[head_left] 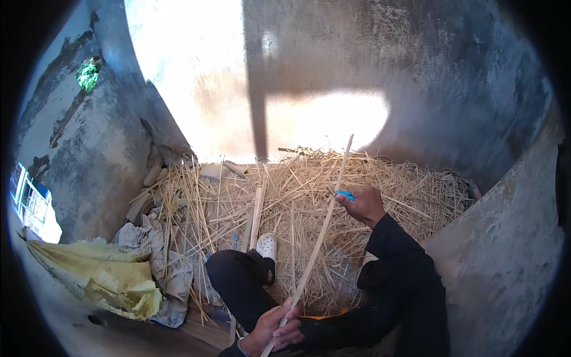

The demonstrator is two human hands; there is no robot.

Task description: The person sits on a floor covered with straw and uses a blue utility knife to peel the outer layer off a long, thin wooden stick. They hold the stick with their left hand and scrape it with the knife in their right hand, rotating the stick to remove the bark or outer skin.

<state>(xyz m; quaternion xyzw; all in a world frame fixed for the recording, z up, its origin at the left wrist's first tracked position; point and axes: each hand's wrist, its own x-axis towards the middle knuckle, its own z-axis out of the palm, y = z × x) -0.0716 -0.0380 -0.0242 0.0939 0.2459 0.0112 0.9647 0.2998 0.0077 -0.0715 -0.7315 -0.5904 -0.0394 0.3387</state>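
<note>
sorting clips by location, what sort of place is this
Probably a small, rough work corner: worn, stained walls, a litter of straw-like strips underfoot, and a long pale strip in the left hand.

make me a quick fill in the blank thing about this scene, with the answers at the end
1. The lower part of the long strip is gripped by the ____.
2. The small object in the right hand is ____ in colour.
3. The shoe dotted with holes is ____ in colour.
4. In the picture, the yellow sheet lies to the ____ of the shoe.

Missing words: left hand; blue; white; left
</note>
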